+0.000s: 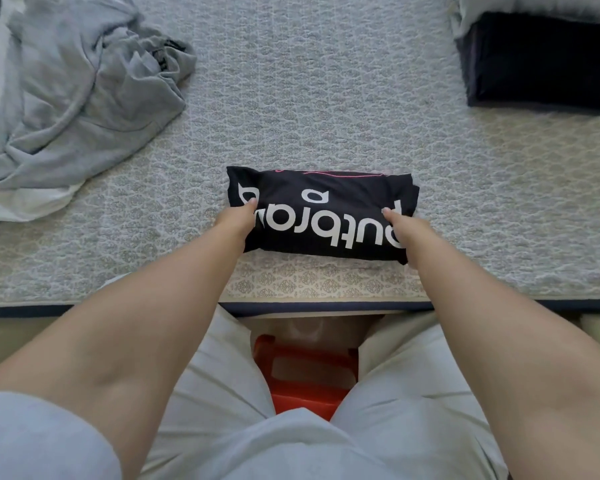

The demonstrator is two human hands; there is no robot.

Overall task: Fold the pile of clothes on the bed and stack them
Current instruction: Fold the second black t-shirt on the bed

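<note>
Folded black shirt (323,213), long axis left-right, lettering upside down.

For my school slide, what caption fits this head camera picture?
Both hands, left hand and right hand, grip a folded black shirt on the bed.

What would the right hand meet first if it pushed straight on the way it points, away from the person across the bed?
The right hand already grips the folded black shirt. Beyond that, only bare bedcover; the dark folded stack probably lies off-line to its right.
</note>
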